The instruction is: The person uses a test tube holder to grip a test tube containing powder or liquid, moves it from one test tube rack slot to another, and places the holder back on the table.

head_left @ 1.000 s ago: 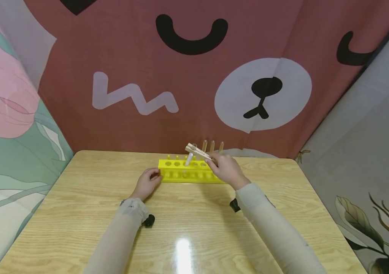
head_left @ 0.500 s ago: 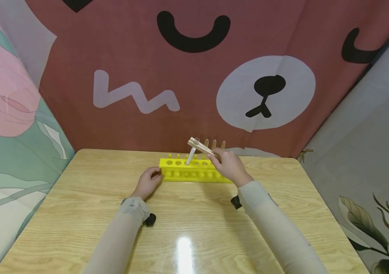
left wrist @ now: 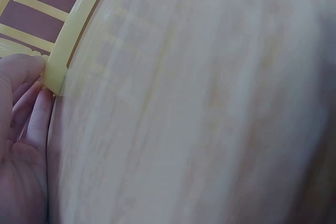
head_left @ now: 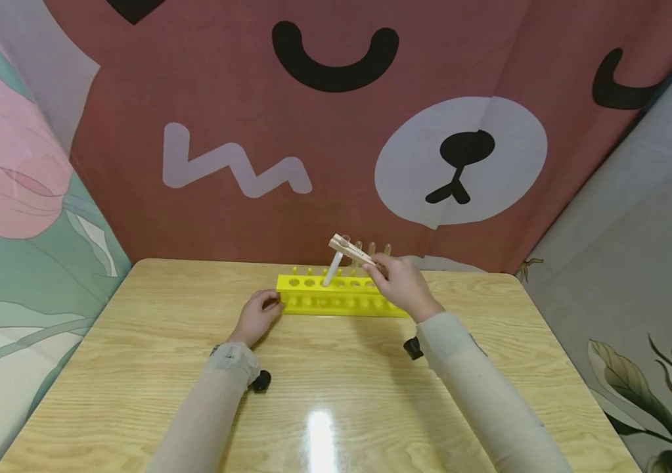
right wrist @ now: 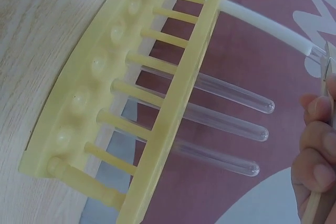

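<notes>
My left hand (head_left: 257, 316) pinches the left end of a yellow test tube rack (head_left: 341, 310); in the left wrist view, the thumb and fingers (left wrist: 39, 116) lie on either side of the rack's corner (left wrist: 56, 72). In my right hand (head_left: 403, 289) is a wooden test tube holder (head_left: 352, 250), gripped by its handle. Its front end clasps a test tube (head_left: 333, 268) with white contents near the top. The tube leans, top to the right, its lower end at a rack hole. In the right wrist view, the white-filled tube (right wrist: 268, 24) stands well out of the rack.
Several pegs line the rack's back, and three clear test tubes (right wrist: 236, 93) sit upside down on them, behind my right hand. The rack stands toward the far edge of the wooden table (head_left: 336, 374). A printed bear curtain (head_left: 241, 223) hangs behind it.
The right hand has moved up and slightly right with the holder and tube, so more of the white-filled tube shows above the rack. My left hand stays at the rack's end.
</notes>
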Demonstrator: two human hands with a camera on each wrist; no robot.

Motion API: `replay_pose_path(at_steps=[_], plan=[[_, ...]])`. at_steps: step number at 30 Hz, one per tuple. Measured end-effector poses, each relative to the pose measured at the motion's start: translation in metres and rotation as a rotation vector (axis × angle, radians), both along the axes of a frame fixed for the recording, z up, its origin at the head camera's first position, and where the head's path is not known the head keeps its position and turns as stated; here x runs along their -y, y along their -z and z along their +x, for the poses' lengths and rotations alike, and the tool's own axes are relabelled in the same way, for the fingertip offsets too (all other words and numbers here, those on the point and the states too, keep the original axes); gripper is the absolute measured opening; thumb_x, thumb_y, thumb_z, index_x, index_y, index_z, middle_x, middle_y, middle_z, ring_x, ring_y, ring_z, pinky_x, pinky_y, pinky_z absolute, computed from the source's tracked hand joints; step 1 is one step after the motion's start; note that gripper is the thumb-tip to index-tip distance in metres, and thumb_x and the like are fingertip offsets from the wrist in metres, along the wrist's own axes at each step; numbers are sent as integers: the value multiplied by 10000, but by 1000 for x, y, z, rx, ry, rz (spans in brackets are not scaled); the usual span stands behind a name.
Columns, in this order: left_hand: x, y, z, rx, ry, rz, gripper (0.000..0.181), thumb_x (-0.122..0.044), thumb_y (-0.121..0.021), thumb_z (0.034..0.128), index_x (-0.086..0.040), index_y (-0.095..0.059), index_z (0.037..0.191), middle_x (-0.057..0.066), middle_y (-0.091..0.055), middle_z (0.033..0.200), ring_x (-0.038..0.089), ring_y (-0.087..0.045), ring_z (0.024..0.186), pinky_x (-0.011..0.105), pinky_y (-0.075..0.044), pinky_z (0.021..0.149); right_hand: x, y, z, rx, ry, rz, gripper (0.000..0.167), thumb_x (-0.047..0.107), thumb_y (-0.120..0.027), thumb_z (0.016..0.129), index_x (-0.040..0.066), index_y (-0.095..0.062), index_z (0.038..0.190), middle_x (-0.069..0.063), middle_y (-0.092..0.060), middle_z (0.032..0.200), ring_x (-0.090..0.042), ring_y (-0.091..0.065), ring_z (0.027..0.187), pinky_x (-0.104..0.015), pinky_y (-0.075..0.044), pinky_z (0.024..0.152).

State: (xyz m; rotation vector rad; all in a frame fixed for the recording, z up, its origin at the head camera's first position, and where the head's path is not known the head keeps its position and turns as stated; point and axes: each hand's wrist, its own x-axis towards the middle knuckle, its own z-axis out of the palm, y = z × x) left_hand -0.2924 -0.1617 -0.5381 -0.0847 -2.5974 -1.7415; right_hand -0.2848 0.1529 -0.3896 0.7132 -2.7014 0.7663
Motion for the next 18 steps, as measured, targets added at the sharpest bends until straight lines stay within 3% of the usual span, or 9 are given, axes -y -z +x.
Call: replay_pose_path(at_steps=[18], plan=[[0, 0, 0, -1, -5, 5, 301, -101, -634, 1005, 51, -617, 1264, 228, -488, 1428, 365, -521, 1308, 448, -475, 1085, -13, -5, 1, -54, -22, -65, 145, 155, -620, 1026, 20, -670, 1011, 7, -416, 525, -115, -308, 395, -249, -282, 377]])
